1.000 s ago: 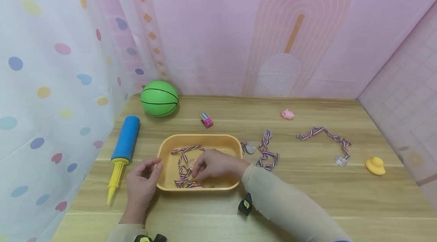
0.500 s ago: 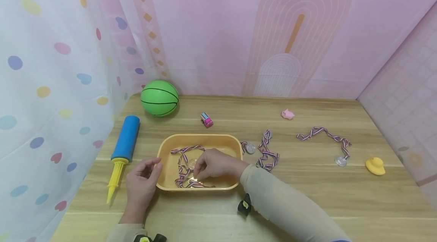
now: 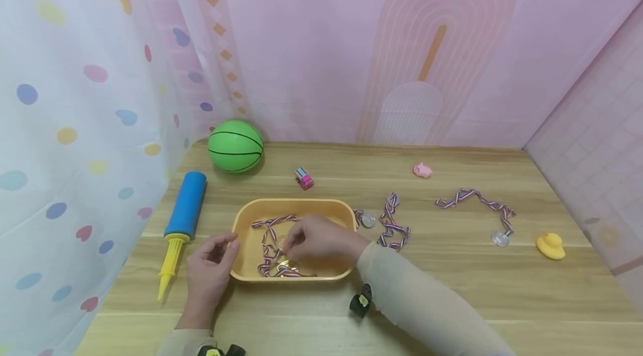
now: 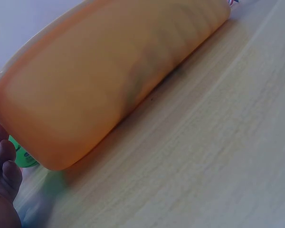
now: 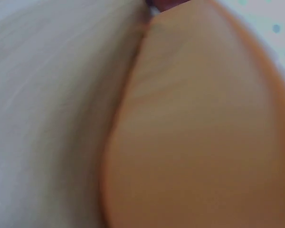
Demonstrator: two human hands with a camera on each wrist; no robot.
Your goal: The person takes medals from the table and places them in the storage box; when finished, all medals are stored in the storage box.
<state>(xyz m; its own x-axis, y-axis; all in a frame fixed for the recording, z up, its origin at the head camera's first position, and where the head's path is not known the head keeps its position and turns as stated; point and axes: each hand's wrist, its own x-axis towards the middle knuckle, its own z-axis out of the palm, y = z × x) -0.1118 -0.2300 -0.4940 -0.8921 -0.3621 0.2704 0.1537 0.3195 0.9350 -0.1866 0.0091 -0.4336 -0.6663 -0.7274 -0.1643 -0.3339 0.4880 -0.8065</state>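
Note:
A yellow plastic tub (image 3: 321,208) stands on the table, with striped ribbons (image 3: 268,250) and gold medals inside. My left hand (image 3: 210,267) grips the tub's left rim, thumb tip on the edge; in the left wrist view its curled fingers (image 4: 7,164) lie by the wall. Inside the tub, my right hand (image 3: 318,237) has bent fingers with tips at the upper gold medal (image 3: 281,241), pinching its edge and partly covering it. Just below those fingertips lies another gold medal (image 3: 285,265) on its ribbon. The right wrist view shows mostly the tub's outer wall (image 5: 194,128).
Silver medals (image 3: 368,220) (image 3: 500,239) with striped ribbons lie right of the tub. A yellow duck (image 3: 551,245), pink pig (image 3: 422,170), toy car (image 3: 303,178) and green ball (image 3: 236,145) surround them. A blue pump (image 3: 186,205) lies left of the tub.
My right hand has shifted slightly away from me, off the lower gold medal, which now shows more. The left hand stays at the rim.

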